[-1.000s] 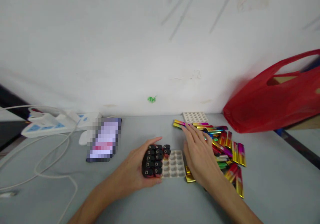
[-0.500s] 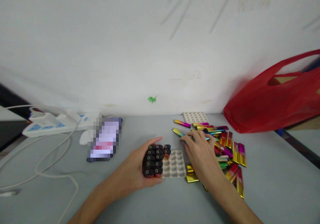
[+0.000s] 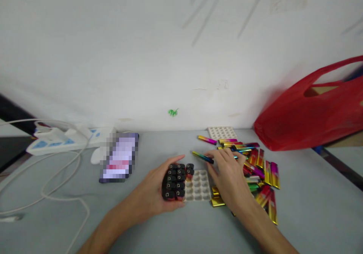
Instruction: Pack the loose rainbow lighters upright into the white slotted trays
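My left hand (image 3: 153, 191) grips the left side of a white slotted tray (image 3: 200, 188), its fingers wrapped round the block of black-topped lighters (image 3: 176, 180) standing in it. The tray's right half shows bare slots. My right hand (image 3: 228, 176) pinches one shiny multicoloured lighter (image 3: 202, 157) by its end, lifted just above the tray's far edge. A pile of metallic gold, pink and green lighters (image 3: 259, 174) lies on the grey table to the right of that hand.
A second white slotted tray (image 3: 221, 132) lies by the wall behind the pile. A red plastic bag (image 3: 309, 120) sits at the right. At the left are a phone (image 3: 119, 157), a white power strip (image 3: 56, 142) and loose white cables (image 3: 59, 188).
My right hand reached into the pile, closed on one lighter and drew it left toward the tray. The left hand and tray have stayed put.
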### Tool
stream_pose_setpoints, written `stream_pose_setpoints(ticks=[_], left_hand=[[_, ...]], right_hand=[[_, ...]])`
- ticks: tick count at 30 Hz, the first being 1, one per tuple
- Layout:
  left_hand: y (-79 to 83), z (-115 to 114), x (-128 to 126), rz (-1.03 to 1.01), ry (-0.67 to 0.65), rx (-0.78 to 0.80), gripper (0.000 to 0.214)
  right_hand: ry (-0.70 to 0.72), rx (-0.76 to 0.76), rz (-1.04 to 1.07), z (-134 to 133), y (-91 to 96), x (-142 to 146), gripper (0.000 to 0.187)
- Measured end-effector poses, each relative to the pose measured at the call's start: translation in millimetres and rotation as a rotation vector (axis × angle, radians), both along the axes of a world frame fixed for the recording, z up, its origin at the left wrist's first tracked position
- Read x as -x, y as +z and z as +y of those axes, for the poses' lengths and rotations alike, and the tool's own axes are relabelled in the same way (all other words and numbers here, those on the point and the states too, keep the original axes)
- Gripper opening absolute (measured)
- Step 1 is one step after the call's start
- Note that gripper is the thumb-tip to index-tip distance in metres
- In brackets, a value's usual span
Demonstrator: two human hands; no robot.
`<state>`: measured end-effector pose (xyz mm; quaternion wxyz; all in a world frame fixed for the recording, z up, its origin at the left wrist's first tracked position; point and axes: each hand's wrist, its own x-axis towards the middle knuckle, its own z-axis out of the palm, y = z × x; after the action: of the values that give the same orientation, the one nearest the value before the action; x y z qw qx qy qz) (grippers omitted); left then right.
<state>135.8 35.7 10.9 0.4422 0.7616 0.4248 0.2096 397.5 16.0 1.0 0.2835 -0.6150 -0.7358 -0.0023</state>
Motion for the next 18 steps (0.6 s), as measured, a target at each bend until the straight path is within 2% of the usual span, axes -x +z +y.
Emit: stream_pose_setpoints(ticks=[7, 14, 18], left_hand=[[-3.7, 0.0, 1.3, -0.004, -0.01, 0.011, 0.109], [-3.2, 0.4, 0.6, -0.006, 0.001, -0.006, 0.107], [-1.5, 0.8, -0.2, -0.017, 0.001, -0.007, 0.106]], right_hand=[[0.005, 0.028, 0.437, -4.6, 10.6, 0.5, 0.009], [0.064, 0.038, 0.562, -5.1, 15.8, -0.5, 0.013], [0.002, 0.081, 0.647, -6.6, 15.9, 1.8, 0.022]])
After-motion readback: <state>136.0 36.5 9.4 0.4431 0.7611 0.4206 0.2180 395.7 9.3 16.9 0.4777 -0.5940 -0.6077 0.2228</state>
